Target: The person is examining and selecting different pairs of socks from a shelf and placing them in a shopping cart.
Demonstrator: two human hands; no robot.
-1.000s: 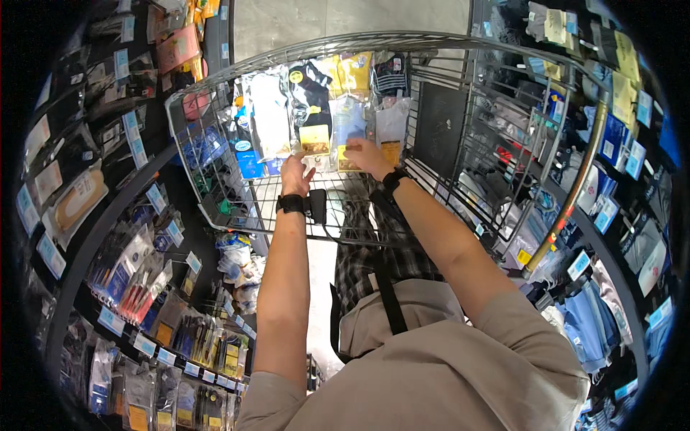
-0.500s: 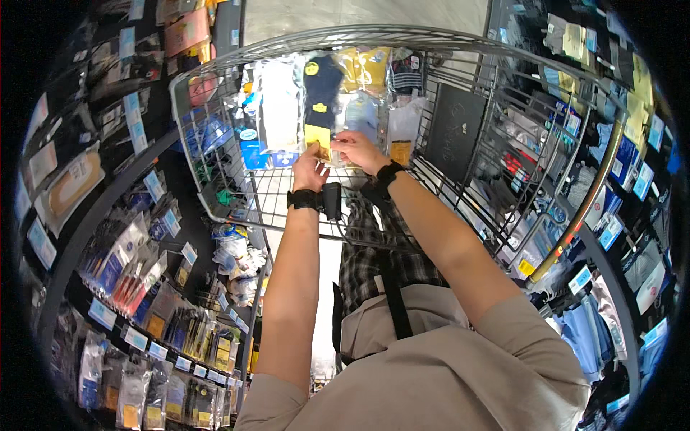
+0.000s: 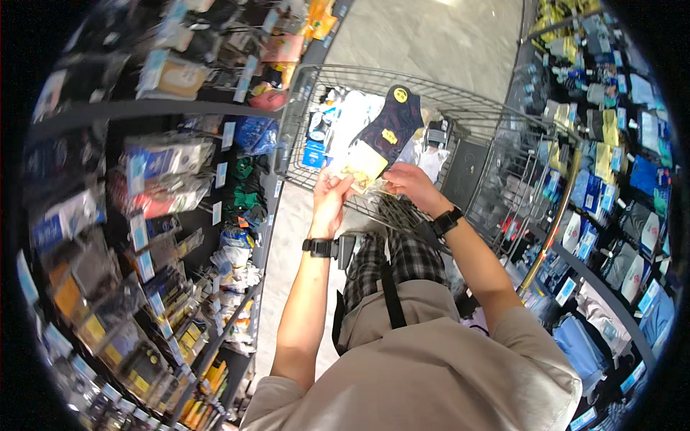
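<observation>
A clear-wrapped pack of dark socks (image 3: 394,133) with a round yellow sticker and a yellow label is held up, tilted, over the shopping cart. My left hand (image 3: 332,200) is closed on the pack's lower left end, by the pale yellow label. At its lower right corner, my right hand (image 3: 413,185) pinches the edge of the wrapper. Beneath lie other packs in the cart: a white pack (image 3: 353,118), a blue package (image 3: 314,154) and a dark striped pack (image 3: 436,133). The held pack hides part of the cart's contents.
The wire cart (image 3: 327,70) has a dark panel (image 3: 465,172) inside and a gold-coloured handlebar (image 3: 563,208) at the right. Shelves of packaged goods with price tags (image 3: 141,230) line the left; folded blue garments (image 3: 581,345) and more packs hang on the right.
The sock pack has been raised from the cart and tilted, its top leaning right. Both hands have shifted right and lower in the picture. The view has turned, showing more left shelving.
</observation>
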